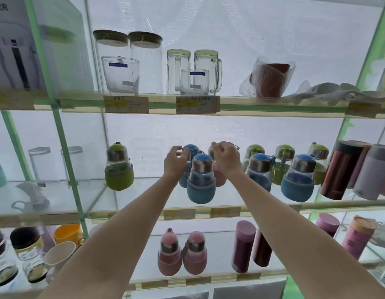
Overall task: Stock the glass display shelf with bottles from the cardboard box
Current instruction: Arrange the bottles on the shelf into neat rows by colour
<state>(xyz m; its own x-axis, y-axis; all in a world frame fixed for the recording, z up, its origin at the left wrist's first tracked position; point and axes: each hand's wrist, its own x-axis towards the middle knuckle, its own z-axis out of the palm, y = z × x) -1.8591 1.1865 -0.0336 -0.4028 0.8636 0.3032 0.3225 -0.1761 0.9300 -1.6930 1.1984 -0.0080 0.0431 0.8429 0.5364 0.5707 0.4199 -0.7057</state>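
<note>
Backlit glass display shelf [144, 203], middle tier: I see my left hand [173, 162] curled round the cap of a rear blue bottle [190, 150]. My right hand [226, 160] pinches the top of a pink bottle [218, 176] just beside it, behind the front blue bottle [201, 180].

We read the letters "KER" on the white carton [8, 39] at top left, the word's start cut off by the frame edge. The yellow price tags [125, 104] on the top shelf rail [273, 104] carry handwriting and digits too blurred for us to read, as do the blue stickers on the glass tumblers [120, 74].
</note>
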